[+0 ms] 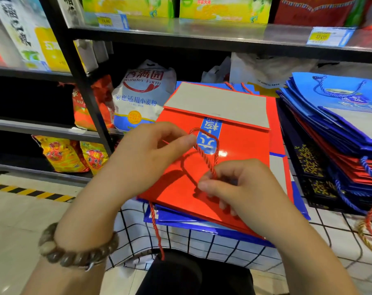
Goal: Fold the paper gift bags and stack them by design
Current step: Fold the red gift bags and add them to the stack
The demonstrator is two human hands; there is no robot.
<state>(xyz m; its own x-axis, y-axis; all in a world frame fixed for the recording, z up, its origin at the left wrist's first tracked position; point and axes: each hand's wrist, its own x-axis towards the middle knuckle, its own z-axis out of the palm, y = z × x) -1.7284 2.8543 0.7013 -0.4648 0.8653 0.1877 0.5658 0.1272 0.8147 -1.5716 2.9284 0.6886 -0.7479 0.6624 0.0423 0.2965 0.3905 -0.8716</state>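
Observation:
A flattened red gift bag point(240, 162) with a blue label and its grey base flap folded over lies on top of a small pile of red and blue bags point(202, 222). Its red cord handle point(204, 154) loops across the bag's face. My left hand point(151, 152) pinches the cord at its upper left. My right hand point(242, 188) pinches the cord's lower end against the bag. A second red cord point(157, 231) hangs off the pile's front edge.
A tall stack of folded blue, red and dark patterned bags point(334, 150) sits to the right on the grid-patterned cloth point(202, 248). Black shelves point(89, 96) with a flour sack point(138, 96) and snack packets stand at left. Loose cords point(370, 228) dangle at right.

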